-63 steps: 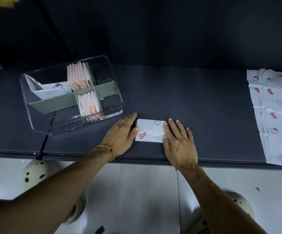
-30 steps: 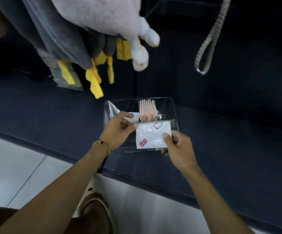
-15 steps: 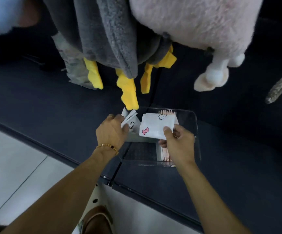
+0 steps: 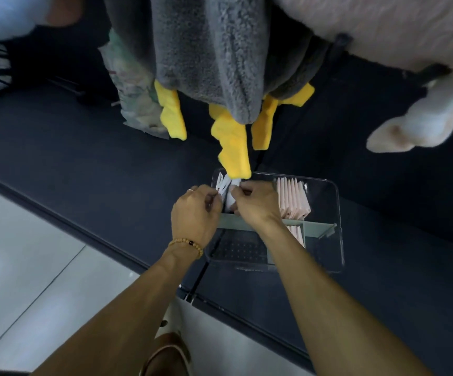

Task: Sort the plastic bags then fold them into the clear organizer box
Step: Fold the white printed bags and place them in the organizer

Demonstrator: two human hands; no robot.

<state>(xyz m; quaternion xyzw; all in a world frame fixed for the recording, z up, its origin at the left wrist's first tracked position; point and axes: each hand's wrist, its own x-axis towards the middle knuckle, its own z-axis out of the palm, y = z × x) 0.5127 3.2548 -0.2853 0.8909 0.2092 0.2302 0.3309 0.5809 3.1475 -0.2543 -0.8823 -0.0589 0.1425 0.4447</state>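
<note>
Left to right. The left hand (image 4: 195,213), a beaded bracelet (image 4: 186,244) at its wrist, has its fingers curled around the white folded bags (image 4: 223,185) standing in the far-left compartment of the clear organizer box (image 4: 338,240); it appears to part or steady them. The right hand (image 4: 256,203) pinches the top edge of the newly folded white bag (image 4: 232,198), which half a second ago was held above the box and is now lowered upright into that compartment, touching its neighbours. Judgement: the insertion is nearly complete, with release and a final press remaining. The bag shows only as a thin white strip between the hands; its print is hidden. To the right stand 2 rows of pink folded bags (image 4: 293,199), separated by a grey-green divider (image 4: 315,229). The box rests on a dark counter (image 4: 84,158), under hanging plush items (image 4: 206,50).
</note>
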